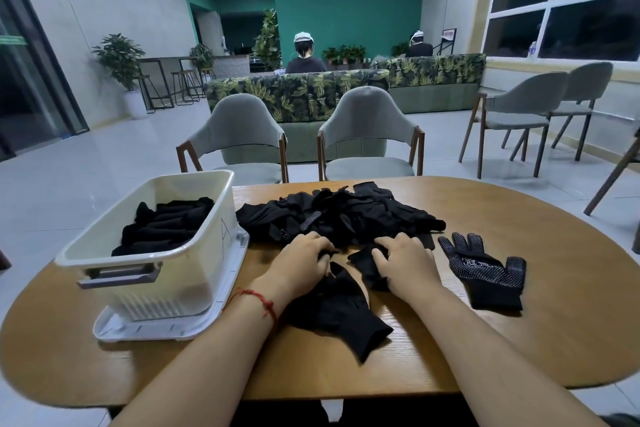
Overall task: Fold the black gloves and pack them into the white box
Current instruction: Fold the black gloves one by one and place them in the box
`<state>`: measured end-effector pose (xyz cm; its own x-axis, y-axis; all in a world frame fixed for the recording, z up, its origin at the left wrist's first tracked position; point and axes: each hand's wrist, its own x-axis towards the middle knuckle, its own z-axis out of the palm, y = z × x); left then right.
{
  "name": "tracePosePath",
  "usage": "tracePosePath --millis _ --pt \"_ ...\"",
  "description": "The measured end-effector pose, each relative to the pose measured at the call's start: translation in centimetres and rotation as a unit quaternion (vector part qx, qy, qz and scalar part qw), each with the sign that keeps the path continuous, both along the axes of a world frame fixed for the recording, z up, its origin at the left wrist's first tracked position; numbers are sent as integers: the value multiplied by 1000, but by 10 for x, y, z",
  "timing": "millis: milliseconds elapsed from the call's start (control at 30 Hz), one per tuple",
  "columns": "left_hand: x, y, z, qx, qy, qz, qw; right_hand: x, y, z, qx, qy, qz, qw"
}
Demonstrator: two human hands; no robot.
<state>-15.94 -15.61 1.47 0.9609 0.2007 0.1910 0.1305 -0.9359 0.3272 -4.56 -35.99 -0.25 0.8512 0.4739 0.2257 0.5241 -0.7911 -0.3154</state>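
A heap of black gloves (339,215) lies in the middle of the wooden table (554,322). My left hand (301,263) and my right hand (401,267) sit at the heap's near edge, fingers curled into black glove fabric. One black glove (336,312) stretches from my left hand toward me, cuff nearest. A smaller black piece (367,265) lies under my right hand's fingers. The white box (194,263) stands at the left on its lid (166,328), with several folded black gloves (162,229) inside.
A single dotted black glove (485,270) lies flat, palm up, to the right of my right hand. Two grey chairs (367,135) stand behind the table's far edge. People sit far off beyond a leaf-patterned sofa.
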Motion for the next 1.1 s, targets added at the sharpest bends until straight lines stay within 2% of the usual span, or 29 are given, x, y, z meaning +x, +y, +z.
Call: tracePosePath --millis 133,200,300,367,433,533,633,700,833,900,1000,1033,1100 --pt "9 5 2 -3 20 3 1000 2 2 0 -4 -7 -9 1000" --pt "6 5 0 -38 -1 12 999 0 -1 0 30 -5 -1 1000" --pt "-13 -5 0 -104 -137 77 982 -4 -10 0 128 -8 16 992" --pt "-34 -21 4 -92 -222 93 966 -5 -15 3 183 7 22 983" --pt "-54 -39 5 -75 -243 64 965 -7 -17 11 253 38 27 966" --pt "-69 -54 -6 -56 -154 28 986 -12 -20 20 301 82 17 950" --pt "-67 -53 -16 53 -36 29 998 -13 -26 22 274 78 20 958" --pt "-66 -53 -17 76 -12 26 997 -15 -31 22 261 45 26 964" --pt "-70 -53 -13 56 49 19 997 -15 -36 19 279 -58 30 958" --pt "-75 -55 -10 71 34 19 997 -15 -36 18 287 -121 28 950" --pt "-75 -64 -2 96 -71 53 991 -18 -37 21 323 -150 26 934" --pt "-74 -70 0 89 -70 59 992 -19 -40 22 340 -143 30 929" --pt "-71 -83 -4 55 8 55 997 -21 -43 22 355 -123 39 926"
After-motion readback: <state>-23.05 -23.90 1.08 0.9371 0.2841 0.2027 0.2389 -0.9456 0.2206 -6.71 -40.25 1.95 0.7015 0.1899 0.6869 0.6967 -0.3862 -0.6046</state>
